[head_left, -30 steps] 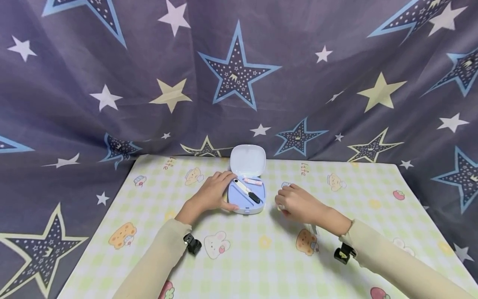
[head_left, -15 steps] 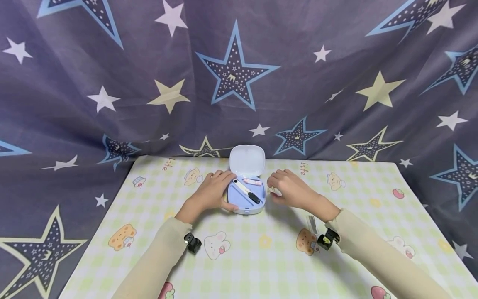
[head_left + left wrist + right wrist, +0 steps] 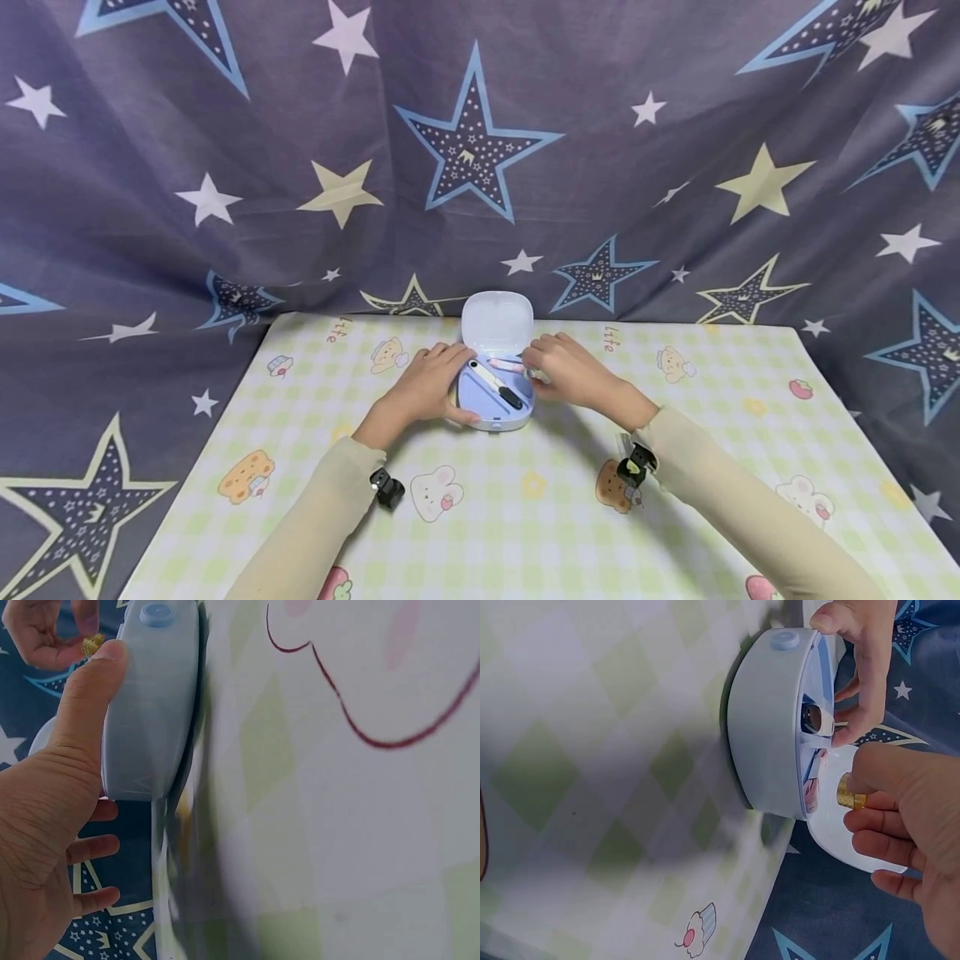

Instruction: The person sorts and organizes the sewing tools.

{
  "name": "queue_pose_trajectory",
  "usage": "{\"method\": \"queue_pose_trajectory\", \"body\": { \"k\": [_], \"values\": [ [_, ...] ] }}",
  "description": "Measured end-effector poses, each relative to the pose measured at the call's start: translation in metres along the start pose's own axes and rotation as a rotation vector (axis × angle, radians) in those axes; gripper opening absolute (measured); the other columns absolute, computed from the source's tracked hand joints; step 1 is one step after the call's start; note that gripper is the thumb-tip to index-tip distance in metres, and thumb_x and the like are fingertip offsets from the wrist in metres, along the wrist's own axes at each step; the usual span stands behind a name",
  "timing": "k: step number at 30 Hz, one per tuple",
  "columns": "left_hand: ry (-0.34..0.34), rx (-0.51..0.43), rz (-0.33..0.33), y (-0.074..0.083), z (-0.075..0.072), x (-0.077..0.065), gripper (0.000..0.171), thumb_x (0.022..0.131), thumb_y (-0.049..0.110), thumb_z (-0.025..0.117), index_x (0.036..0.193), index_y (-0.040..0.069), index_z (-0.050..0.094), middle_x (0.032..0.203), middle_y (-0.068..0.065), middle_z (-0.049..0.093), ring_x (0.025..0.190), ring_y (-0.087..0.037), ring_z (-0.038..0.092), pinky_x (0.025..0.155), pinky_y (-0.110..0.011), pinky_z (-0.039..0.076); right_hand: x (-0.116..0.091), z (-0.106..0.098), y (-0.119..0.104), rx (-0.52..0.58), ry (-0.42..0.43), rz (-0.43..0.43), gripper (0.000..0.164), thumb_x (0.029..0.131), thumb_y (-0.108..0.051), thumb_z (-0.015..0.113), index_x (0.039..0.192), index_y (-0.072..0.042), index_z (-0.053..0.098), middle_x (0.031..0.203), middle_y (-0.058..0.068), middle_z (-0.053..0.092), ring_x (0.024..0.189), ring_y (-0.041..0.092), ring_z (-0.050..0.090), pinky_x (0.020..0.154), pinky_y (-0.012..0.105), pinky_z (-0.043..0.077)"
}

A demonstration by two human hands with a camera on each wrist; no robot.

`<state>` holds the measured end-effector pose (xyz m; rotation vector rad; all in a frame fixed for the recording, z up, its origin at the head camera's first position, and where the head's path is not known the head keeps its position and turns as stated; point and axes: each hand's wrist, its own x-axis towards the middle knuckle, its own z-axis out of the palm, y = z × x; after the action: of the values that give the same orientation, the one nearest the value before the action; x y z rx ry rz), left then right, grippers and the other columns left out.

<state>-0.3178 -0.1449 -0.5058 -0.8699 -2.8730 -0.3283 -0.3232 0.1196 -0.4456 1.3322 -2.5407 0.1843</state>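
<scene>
A small blue-and-white case [image 3: 491, 422] stands on the table with its white lid [image 3: 498, 323] raised at the back. Inside lie a slim white tool with a black end [image 3: 497, 385] and a small pink-and-white tube [image 3: 506, 365]. My left hand [image 3: 427, 385] grips the case's left side, thumb at the front edge and fingers toward the back. Over the case's right edge, my right hand [image 3: 573, 371] pinches a small gold, glittery piece [image 3: 847, 792] between thumb and fingers, close to the tube. Its exact kind is partly hidden by the fingertips.
A checked cloth with cartoon prints [image 3: 495, 533] covers the table. A flat clear strip [image 3: 624, 444] lies partly under my right wrist. Behind the table's back edge hangs a dark curtain with stars [image 3: 472, 150].
My right hand has moved left with the gold piece, from beside the case to over its right edge. My left hand has kept its hold on the case.
</scene>
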Motion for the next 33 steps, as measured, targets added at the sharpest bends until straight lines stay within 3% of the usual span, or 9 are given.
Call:
{"method": "queue_pose_trajectory", "body": {
  "k": [10, 23, 33],
  "values": [
    [0.005, -0.005, -0.010, 0.000, 0.000, 0.001, 0.111, 0.051, 0.080, 0.067, 0.139, 0.016, 0.042, 0.139, -0.002, 0.045, 0.119, -0.022, 0.044, 0.092, -0.046, 0.041, 0.010, 0.000, -0.006, -0.043, -0.043, -0.022, 0.013, 0.069, -0.009, 0.071, 0.078, -0.011, 0.062, 0.073, -0.002, 0.055, 0.070, 0.018, 0.051, 0.067, 0.033, 0.040],
    [-0.017, -0.018, -0.028, -0.001, 0.002, -0.002, 0.111, 0.052, 0.081, 0.067, 0.140, 0.018, 0.040, 0.140, -0.001, 0.043, 0.120, -0.022, 0.043, 0.094, -0.044, 0.040, 0.018, 0.001, -0.007, -0.078, -0.149, -0.014, 0.010, 0.074, -0.015, 0.071, 0.080, -0.014, 0.062, 0.075, -0.003, 0.056, 0.072, 0.017, 0.052, 0.068, 0.032, 0.039],
    [-0.019, -0.019, -0.022, -0.002, 0.003, -0.002, 0.112, 0.052, 0.082, 0.064, 0.141, 0.018, 0.039, 0.141, -0.001, 0.042, 0.121, -0.022, 0.042, 0.095, -0.045, 0.039, 0.021, 0.008, -0.003, -0.081, -0.170, -0.015, 0.012, 0.072, -0.018, 0.072, 0.081, -0.014, 0.064, 0.076, -0.003, 0.057, 0.075, 0.017, 0.053, 0.070, 0.034, 0.041]
  ]
}}
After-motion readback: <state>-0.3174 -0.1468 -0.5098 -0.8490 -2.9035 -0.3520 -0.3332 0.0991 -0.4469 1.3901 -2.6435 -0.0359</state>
